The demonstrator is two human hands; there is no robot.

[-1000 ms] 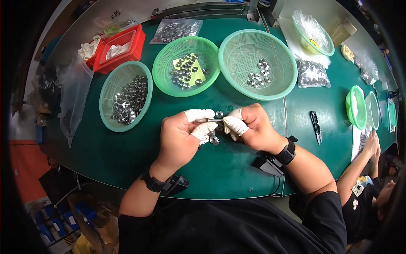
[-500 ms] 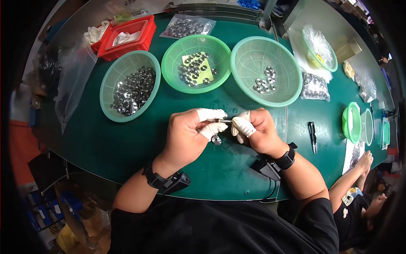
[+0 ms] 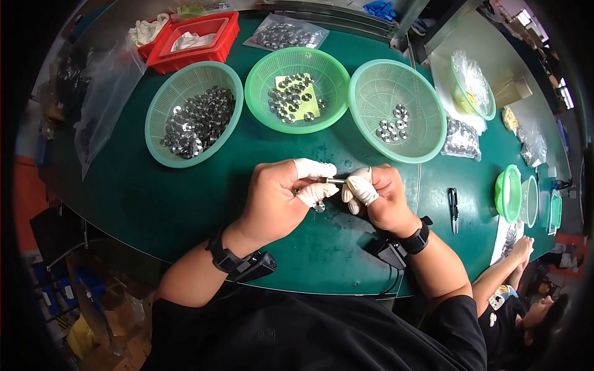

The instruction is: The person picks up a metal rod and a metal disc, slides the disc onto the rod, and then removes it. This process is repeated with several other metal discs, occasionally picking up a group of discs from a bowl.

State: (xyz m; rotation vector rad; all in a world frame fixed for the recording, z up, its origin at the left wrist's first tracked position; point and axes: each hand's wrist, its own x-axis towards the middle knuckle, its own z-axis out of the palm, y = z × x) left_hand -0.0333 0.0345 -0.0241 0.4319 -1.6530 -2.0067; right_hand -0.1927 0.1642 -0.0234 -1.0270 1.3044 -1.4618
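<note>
My left hand [image 3: 272, 195] and my right hand [image 3: 388, 198] meet over the table, white covers on their thumbs and some fingers. Both are closed in a pinch on a thin metal rod [image 3: 335, 180], which spans the gap between the fingertips; its ends are hidden. Just under my left thumb shows a shiny round metal disc [image 3: 319, 207]. Whether the curled left fingers hold the disc cannot be made out. Beyond the hands, similar metal discs fill a left basket [image 3: 152, 133], lie on yellow paper in a green middle basket [image 3: 250, 102], and sit in a right basket [image 3: 440, 133].
A red box [image 3: 192, 57] and a bag of metal parts [image 3: 288, 32] stand at the back. To the right lie black-handled scissors [image 3: 454, 210] and another parts bag [image 3: 461, 139]. A co-worker's hands [image 3: 523, 250] are at the far right, near small green baskets [image 3: 508, 193].
The whole view has shifted slightly. Both my hands keep their pinch on the rod, with little visible change between them. The co-worker's arms have moved a little.
</note>
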